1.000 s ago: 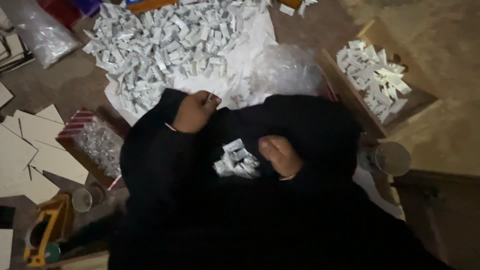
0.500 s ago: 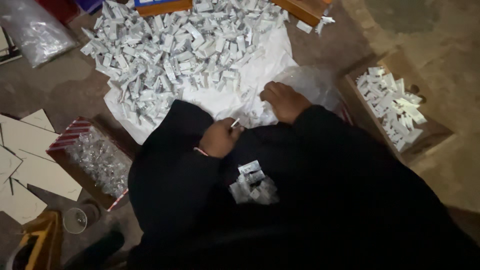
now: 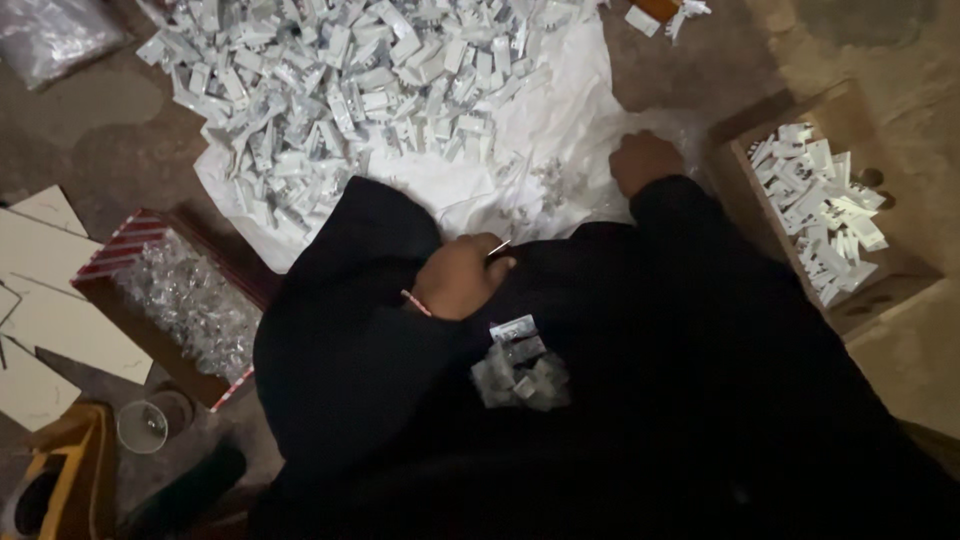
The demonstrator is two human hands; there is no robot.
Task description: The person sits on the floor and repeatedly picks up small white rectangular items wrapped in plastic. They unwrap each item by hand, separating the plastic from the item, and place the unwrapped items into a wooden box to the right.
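The left hand (image 3: 455,277) pinches a thin, stiff, light pin (image 3: 498,247), best held mid-shaft, above the lap, while at two o'clock the right hand (image 3: 645,160) rests fisted on crinkly plastic (image 3: 560,120).

I'm down on a bare floor (image 3: 90,130) in a makeshift piecework spot — a heap of white parts (image 3: 340,70) on a sheet (image 3: 570,100), cardboard boxes (image 3: 850,290) sorted full — more back-room workshop than home.

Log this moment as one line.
left hand: pinching thin pin | right hand: on clear plastic bag | lap: small white parts
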